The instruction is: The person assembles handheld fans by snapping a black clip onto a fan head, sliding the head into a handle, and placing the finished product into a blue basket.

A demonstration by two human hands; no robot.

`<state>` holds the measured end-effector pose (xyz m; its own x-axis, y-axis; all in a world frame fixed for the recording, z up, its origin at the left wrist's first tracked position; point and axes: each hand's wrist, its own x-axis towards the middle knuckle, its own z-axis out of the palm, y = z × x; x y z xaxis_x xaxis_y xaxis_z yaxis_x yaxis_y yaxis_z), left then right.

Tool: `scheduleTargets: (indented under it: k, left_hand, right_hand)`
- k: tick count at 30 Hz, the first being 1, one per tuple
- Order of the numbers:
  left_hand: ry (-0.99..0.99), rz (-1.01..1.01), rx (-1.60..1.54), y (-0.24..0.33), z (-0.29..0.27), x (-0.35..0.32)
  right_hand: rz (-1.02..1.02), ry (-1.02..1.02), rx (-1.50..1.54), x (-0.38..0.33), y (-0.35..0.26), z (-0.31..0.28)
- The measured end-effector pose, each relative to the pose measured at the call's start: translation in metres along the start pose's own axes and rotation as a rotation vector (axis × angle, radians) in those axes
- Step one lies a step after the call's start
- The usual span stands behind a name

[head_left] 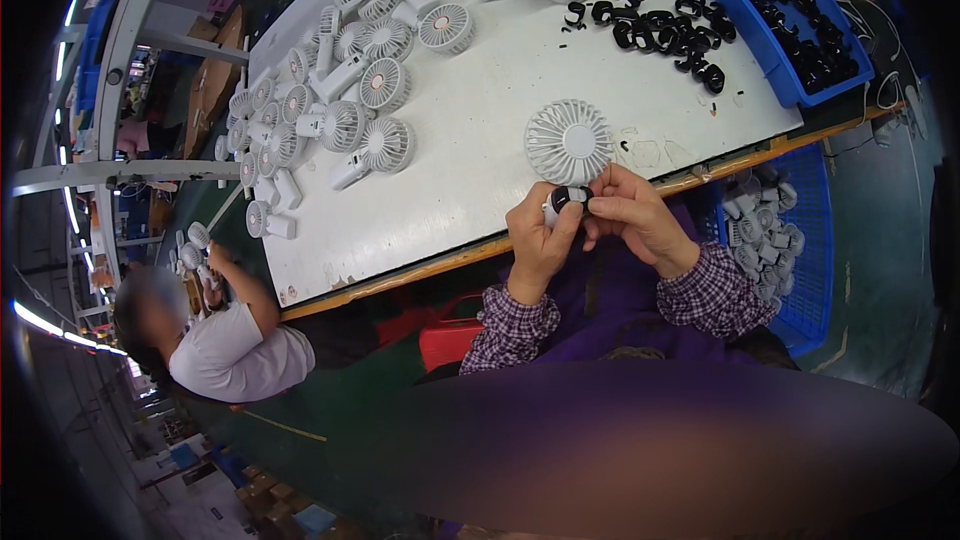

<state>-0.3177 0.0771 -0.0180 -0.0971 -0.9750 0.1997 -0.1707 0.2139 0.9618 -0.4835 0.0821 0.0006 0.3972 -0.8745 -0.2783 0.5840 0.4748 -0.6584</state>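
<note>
A white handheld fan is held at the table's front edge, its round slatted head pointing away from me. My left hand is closed around its short handle, the thumb pressed on it. A curved black plastic clip sits around or against the handle; how far it is seated I cannot tell. The fingers of my right hand pinch at the clip's right end, beside the handle. Similar loose black clips lie in a pile beyond the fan.
Many white fans spread over the left and far side of the white table. At the right stands a blue tray of black clips. Below the edge, a blue crate holds more fans. Left of me a co-worker handles fans.
</note>
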Motion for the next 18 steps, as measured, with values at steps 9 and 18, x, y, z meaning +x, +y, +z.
scheduleTargets:
  k: [9,18]
  left_hand:
    - [0.056,-0.063,-0.220,-0.004,0.005,-0.007]
    - [-0.546,-0.720,-1.465,-0.013,0.051,-0.014]
  right_hand:
    - [-0.098,-0.020,-0.154,0.002,0.025,-0.014]
    - [-0.291,0.049,-0.181,0.036,-0.026,-0.018]
